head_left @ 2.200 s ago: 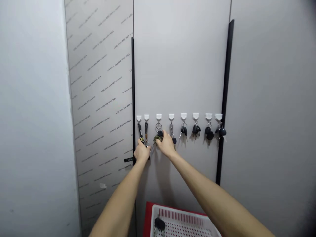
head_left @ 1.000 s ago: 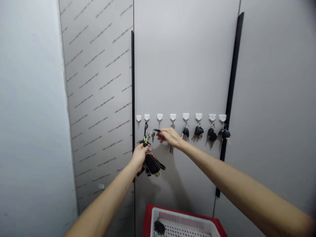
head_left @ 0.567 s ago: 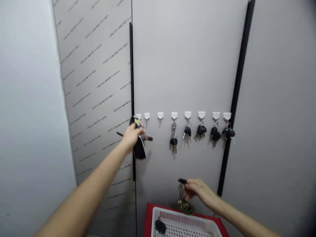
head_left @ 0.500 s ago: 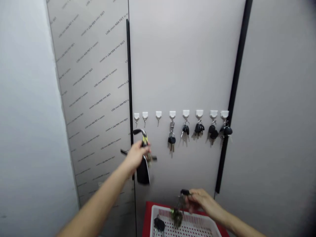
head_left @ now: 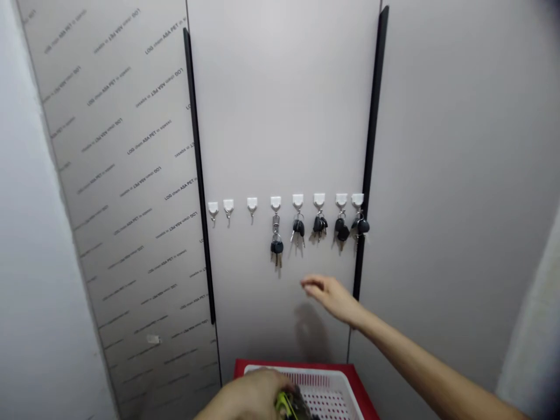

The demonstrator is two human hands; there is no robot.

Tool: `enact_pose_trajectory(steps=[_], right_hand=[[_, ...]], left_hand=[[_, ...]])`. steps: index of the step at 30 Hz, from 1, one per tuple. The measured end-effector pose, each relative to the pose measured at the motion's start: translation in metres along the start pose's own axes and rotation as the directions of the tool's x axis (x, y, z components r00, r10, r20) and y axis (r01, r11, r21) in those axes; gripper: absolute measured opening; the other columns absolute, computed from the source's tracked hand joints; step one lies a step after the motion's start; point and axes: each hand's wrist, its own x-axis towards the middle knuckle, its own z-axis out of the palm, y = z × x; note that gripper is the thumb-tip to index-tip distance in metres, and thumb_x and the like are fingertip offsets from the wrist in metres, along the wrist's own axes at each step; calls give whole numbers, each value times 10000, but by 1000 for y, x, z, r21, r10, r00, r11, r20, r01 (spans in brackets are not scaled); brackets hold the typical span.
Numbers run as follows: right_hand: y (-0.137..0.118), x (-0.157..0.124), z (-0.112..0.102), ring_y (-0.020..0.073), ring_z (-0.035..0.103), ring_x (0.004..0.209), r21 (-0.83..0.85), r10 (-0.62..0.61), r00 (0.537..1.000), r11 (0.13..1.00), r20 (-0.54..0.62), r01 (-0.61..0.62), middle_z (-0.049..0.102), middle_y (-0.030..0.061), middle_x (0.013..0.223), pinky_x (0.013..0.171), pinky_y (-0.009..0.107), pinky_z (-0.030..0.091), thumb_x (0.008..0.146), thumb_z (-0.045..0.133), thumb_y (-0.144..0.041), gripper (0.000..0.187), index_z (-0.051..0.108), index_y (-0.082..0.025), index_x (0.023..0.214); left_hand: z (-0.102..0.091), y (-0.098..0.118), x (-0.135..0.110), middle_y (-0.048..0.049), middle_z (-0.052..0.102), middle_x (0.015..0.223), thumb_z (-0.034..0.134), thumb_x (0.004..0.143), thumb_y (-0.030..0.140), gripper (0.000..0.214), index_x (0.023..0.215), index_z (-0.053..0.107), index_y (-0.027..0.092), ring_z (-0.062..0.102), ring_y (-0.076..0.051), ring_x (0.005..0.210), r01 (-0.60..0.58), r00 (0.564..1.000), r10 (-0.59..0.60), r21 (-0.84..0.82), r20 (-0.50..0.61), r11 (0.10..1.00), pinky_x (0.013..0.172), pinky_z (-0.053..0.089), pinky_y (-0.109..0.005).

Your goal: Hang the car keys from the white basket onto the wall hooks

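My right hand (head_left: 331, 295) is raised below the row of white hooks (head_left: 297, 200) on the grey cabinet door, fingers stretched out and holding nothing. It is nearest the key bunch (head_left: 276, 245) hanging from the fourth hook. More black-headed key bunches (head_left: 319, 224) hang from the hooks to the right; the three left hooks (head_left: 227, 205) are bare. My left hand (head_left: 251, 398) is low at the frame's bottom edge, over the white basket (head_left: 336, 391), closed round keys with a yellow-green tag (head_left: 284, 403).
The white perforated basket rests on a red surface (head_left: 359, 388) at the foot of the cabinet. Black vertical handle strips (head_left: 370, 151) run along the door edges. A film-covered panel (head_left: 126, 175) stands to the left, beside a plain wall.
My left hand took the strap keys off the left hooks and lowered them to the basket. My right hand dropped its bunch into the basket and rose again, empty, toward the hooks.
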Motion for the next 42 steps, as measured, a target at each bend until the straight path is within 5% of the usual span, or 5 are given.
enact_pose_trajectory(steps=[4, 10, 23, 33, 42], right_hand=[[-34, 33, -25, 138, 496, 805, -43, -24, 895, 999, -446, 5, 520, 93, 957, 744, 260, 349, 629, 426, -289, 391, 465, -112, 976], [-44, 72, -11, 155, 522, 691, -20, 9, 834, 1000, -552, -24, 567, 57, 742, 643, 284, 394, 587, 465, -300, 394, 459, -137, 945], [-110, 91, -64, 53, 439, 389, 73, -119, 962, 987, -246, 141, 502, -9, 505, 362, 154, 324, 620, 402, -211, 123, 497, -134, 608], [-2, -27, 12, 44, 393, 405, 46, -26, 950, 999, 313, 12, 441, -37, 445, 402, 153, 303, 635, 367, -195, 143, 478, -128, 577], [-3, -6, 32, 36, 383, 406, 260, 95, 974, 954, 205, -148, 425, -37, 483, 399, 145, 289, 656, 350, -232, 151, 449, -118, 658]], left_hand=[[-53, 36, 24, -51, 573, 751, 490, 534, 233, 293, 816, 530, 167, 502, -155, 640, 32, 921, 7, 93, -389, 995, 590, 366, -248], [-120, 82, 91, -62, 545, 854, 502, 549, 361, 405, 907, 436, 186, 497, -158, 754, 42, 425, -84, -73, -901, 996, 625, 368, -259], [-195, 162, 68, 33, 437, 443, 359, 637, 226, 163, 599, 478, 121, 412, -50, 385, -460, 410, 98, -113, -907, 881, 391, 340, -149], [-100, 67, 35, 21, 449, 549, 381, 611, 246, 130, 669, 437, 144, 436, -56, 442, -289, 691, -75, -370, -719, 883, 419, 343, -169], [-128, 106, 97, -71, 540, 824, 464, 579, 334, 328, 858, 459, 161, 485, -182, 747, 81, 392, -84, -56, -916, 995, 621, 353, -280]])
